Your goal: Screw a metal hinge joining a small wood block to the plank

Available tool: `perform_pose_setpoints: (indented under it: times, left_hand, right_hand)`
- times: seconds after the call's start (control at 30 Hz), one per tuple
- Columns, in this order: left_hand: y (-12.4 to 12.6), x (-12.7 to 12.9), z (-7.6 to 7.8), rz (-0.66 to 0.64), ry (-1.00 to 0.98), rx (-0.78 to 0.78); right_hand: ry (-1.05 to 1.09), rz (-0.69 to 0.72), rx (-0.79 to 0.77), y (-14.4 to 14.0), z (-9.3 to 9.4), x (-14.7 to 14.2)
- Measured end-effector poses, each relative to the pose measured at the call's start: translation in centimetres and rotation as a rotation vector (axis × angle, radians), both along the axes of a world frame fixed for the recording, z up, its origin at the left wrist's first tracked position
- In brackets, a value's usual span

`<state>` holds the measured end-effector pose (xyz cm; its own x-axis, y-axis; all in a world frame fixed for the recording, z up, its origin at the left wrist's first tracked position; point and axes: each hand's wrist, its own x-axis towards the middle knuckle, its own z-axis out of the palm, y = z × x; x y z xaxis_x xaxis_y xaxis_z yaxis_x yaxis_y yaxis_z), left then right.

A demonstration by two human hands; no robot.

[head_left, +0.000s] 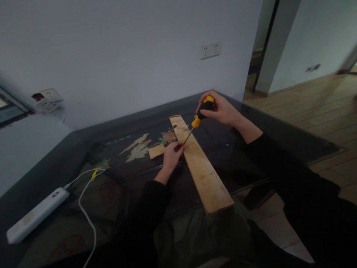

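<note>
Right hand (218,109) gripping a yellow-and-black screwdriver (196,122), shaft slanting down to a wooden plank (205,169) on the dark table (132,179), left hand (171,156) pinched closed at the tip, anything between its fingers too small to tell, small wooden piece (155,152) beside it.

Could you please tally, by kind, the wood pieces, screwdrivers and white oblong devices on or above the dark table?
Wood: 2, the long board and the small piece beside the left hand
Screwdrivers: 1, the yellow-and-black screwdriver in the right hand
White oblong devices: 1, the white device with a cable
Total: 4
</note>
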<state>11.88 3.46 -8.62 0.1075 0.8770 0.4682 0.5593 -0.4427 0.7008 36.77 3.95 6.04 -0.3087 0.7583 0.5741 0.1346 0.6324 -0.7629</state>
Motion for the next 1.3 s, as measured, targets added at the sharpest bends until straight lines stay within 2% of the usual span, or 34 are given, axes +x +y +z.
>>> perform_pose_setpoints:
  times: [0.2, 0.43, 0.57, 0.77, 0.83, 0.93, 1.13, 1.2, 1.3]
  left_hand:
    - [-0.1, 0.0, 0.1, 0.007, 0.005, -0.018]
    - [-0.1, -0.1, 0.1, -0.004, -0.039, -0.027]
    - [-0.1, 0.0, -0.1, 0.0, -0.043, -0.007]
    - [-0.1, -0.1, -0.1, -0.012, -0.028, 0.04]
    - [-0.1, -0.1, -0.1, -0.01, -0.032, 0.038]
    - [-0.1, -0.1, -0.1, -0.014, -0.046, 0.03]
    - [-0.1, -0.3, -0.3, -0.005, -0.028, 0.03]
    - [-0.1, -0.4, -0.4, -0.001, -0.016, 0.04]
    - [-0.1, -0.3, -0.3, -0.001, -0.016, 0.04]
  right_hand:
    - [-0.41, 0.165, 0.095, 0.9, 4.9, -1.9]
    - [-0.63, 0.258, 0.173, 2.2, 8.2, -2.9]
    - [-0.72, 0.176, 0.222, 2.4, 8.7, -3.8]
    - [-0.865, -0.258, 0.471, 2.7, 7.7, -5.6]
    - [-0.883, -0.323, 0.51, 2.6, 7.6, -5.9]
    - [-0.927, -0.262, 0.477, 2.2, 8.3, -5.8]
    - [-0.965, 0.101, 0.402, 2.4, 10.4, -4.5]
    - [-0.953, 0.128, 0.392, 2.9, 10.5, -4.4]
    - [-0.926, 0.008, 0.414, 3.6, 9.6, -4.5]
